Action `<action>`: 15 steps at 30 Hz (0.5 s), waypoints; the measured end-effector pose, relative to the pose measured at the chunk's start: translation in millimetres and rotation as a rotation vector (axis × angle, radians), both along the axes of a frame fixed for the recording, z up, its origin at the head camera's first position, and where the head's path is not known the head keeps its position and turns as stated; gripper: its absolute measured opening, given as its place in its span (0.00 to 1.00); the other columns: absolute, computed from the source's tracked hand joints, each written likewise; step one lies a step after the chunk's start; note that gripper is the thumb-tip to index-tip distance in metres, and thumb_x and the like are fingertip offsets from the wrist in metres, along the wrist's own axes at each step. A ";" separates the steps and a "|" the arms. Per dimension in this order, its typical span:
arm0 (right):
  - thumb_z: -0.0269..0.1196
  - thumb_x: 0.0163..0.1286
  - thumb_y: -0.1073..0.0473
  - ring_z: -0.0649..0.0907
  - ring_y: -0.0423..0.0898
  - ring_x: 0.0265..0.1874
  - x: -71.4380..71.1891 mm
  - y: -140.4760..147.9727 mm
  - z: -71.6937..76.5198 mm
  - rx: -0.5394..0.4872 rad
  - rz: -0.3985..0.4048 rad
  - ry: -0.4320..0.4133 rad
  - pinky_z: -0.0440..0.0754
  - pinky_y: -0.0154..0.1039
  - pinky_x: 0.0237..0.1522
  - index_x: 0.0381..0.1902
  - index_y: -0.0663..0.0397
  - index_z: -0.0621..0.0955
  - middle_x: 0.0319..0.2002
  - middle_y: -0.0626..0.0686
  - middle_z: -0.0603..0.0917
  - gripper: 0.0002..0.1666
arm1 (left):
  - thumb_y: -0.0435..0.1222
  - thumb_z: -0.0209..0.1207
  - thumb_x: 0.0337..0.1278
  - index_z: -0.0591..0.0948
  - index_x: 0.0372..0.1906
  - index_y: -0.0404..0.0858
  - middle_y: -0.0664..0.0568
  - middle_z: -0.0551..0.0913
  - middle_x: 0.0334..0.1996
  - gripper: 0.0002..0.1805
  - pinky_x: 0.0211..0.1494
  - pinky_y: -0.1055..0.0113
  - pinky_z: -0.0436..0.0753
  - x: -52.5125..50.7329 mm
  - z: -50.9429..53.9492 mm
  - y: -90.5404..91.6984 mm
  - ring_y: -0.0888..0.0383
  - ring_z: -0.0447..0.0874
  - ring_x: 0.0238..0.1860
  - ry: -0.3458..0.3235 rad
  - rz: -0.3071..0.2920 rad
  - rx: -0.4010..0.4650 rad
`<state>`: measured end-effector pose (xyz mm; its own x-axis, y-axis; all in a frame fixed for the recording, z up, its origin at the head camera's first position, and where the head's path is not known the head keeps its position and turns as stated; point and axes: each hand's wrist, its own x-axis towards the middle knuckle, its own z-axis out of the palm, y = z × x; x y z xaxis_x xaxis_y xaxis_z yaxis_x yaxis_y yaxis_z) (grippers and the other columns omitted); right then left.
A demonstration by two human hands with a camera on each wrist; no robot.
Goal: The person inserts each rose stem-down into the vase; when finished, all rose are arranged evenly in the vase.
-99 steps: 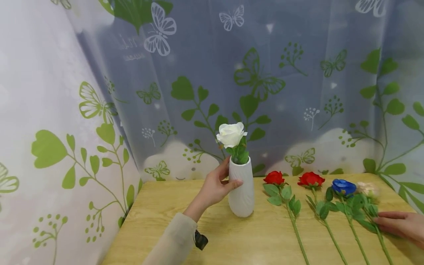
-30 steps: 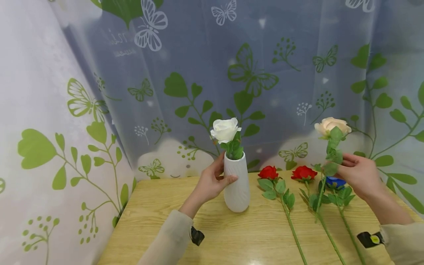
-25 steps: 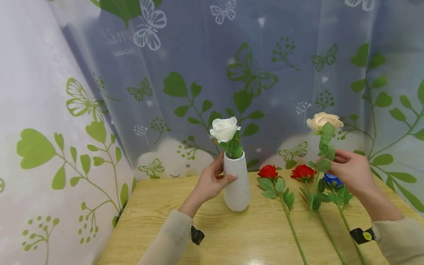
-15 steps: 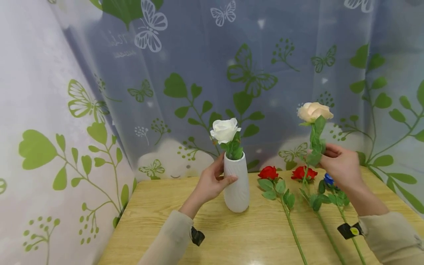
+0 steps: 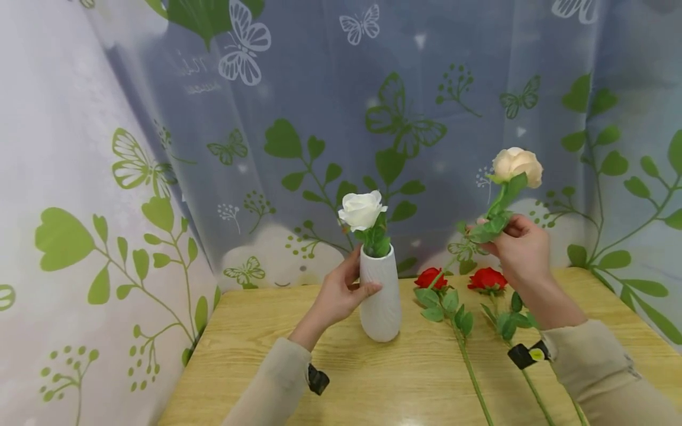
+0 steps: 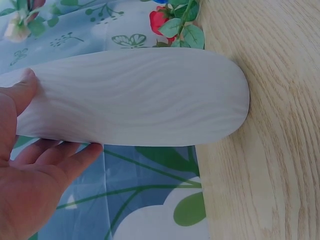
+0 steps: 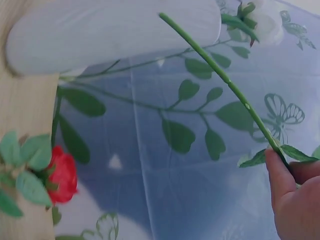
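So—hands [image 5: 338,296] [image 5: 524,251] round vase [image 5: 382,310], peach rose [image 5: 518,167]

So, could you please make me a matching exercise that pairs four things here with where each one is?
Things:
1. white rose
2. peach rose
3. vase
4. red roses

Places:
A. gripped by the left hand
B. lying on the table
C. held up by the right hand
D. standing in the vase

Pairs: 1-D, 2-C, 3-A, 4-B
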<state>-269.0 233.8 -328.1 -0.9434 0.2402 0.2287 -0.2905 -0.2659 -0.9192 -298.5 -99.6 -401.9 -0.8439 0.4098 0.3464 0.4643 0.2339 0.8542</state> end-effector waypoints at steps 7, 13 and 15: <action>0.65 0.73 0.72 0.93 0.43 0.37 -5.3 -20.4 17.1 -0.163 0.016 0.006 0.90 0.38 0.45 0.61 0.60 0.77 0.40 0.51 0.89 0.20 | 0.36 0.70 0.68 0.53 0.86 0.48 0.43 0.72 0.77 0.51 0.67 0.45 0.83 2.3 -0.1 0.2 0.44 0.78 0.72 -0.006 -0.006 0.005; 0.63 0.75 0.72 0.93 0.45 0.39 -7.7 -38.7 33.3 -0.225 0.030 0.009 0.90 0.39 0.47 0.66 0.63 0.73 0.45 0.54 0.86 0.24 | 0.36 0.70 0.68 0.53 0.86 0.47 0.43 0.72 0.77 0.51 0.66 0.46 0.84 1.8 0.7 0.1 0.44 0.78 0.72 0.003 -0.002 0.007; 0.64 0.74 0.71 0.93 0.45 0.39 -8.3 -45.0 37.5 -0.246 0.025 0.024 0.90 0.39 0.48 0.63 0.62 0.73 0.46 0.55 0.83 0.22 | 0.35 0.70 0.68 0.53 0.86 0.47 0.44 0.72 0.77 0.51 0.66 0.46 0.83 1.8 1.5 0.2 0.44 0.78 0.72 0.003 -0.003 0.006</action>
<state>-277.4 188.8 -290.6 -0.9448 0.2683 0.1882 -0.3018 -0.4881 -0.8190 -296.7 -99.4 -400.4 -0.8416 0.4103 0.3511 0.4673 0.2274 0.8544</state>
